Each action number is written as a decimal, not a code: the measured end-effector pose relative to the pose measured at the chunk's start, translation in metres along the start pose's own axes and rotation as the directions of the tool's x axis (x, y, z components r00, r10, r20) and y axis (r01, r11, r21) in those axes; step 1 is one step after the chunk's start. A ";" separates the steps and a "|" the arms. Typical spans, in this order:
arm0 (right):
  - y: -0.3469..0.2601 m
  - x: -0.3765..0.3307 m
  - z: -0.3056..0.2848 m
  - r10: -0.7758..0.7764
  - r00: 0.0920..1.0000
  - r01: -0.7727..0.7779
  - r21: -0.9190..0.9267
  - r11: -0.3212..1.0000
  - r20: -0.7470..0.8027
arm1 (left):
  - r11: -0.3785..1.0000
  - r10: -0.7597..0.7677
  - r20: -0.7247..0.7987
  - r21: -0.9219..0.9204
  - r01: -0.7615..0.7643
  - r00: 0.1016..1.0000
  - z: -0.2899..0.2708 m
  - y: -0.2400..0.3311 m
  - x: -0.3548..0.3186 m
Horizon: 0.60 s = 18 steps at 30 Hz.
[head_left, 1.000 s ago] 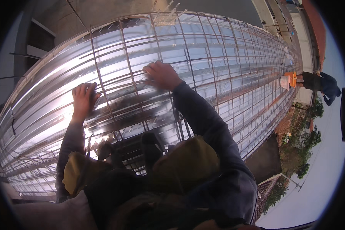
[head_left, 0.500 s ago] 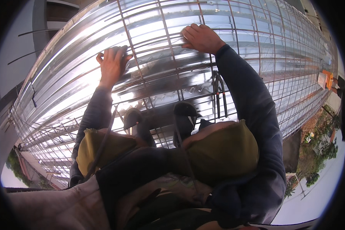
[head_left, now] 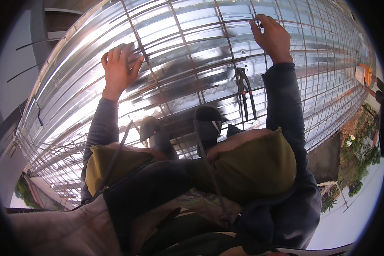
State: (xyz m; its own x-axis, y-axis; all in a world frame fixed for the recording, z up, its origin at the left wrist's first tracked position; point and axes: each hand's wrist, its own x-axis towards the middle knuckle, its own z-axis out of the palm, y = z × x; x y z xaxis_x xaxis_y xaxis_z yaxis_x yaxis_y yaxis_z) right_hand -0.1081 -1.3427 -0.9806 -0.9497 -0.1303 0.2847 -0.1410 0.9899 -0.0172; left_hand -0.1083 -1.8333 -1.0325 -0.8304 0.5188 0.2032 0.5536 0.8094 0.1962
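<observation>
Here's the mesh (head_left: 184,39) over the ribbed metal sheet (head_left: 83,70), the left hand (head_left: 119,64) reaching out beside its bars with a wide grip, fingers and thumb apart, while the right hand (head_left: 274,38) sits up by a crossing, thumb and forefinger narrowed, though whether anything thin is pinched there I can't tell. Best handling, I'd judge, has the left steadying a bar near the right's work; and mind the pliers (head_left: 245,91), lying at the mesh by the right forearm, which could slip if knocked.
</observation>
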 end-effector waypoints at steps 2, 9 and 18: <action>0.013 -0.013 -0.018 0.062 0.994 -0.062 -0.004 0.998 0.088 | 0.993 0.112 0.070 0.019 -0.114 0.991 -0.024 0.000 0.021; -0.004 -0.026 0.020 -0.119 0.933 0.082 0.120 0.989 0.339 | 0.852 0.466 0.548 -0.067 -0.520 0.694 -0.073 0.047 0.128; 0.008 0.018 0.089 -0.590 0.795 0.564 0.184 0.805 0.143 | 0.949 0.297 0.318 0.002 -0.314 0.900 0.058 0.133 0.130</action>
State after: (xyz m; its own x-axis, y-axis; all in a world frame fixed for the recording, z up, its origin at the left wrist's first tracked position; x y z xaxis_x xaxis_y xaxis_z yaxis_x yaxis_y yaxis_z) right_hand -0.1515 -1.3426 -1.0611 -0.7118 -0.6954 0.0991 -0.7006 0.7130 -0.0294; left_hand -0.1467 -1.6425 -1.0355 -0.6033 0.7950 -0.0638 0.7862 0.6063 0.1201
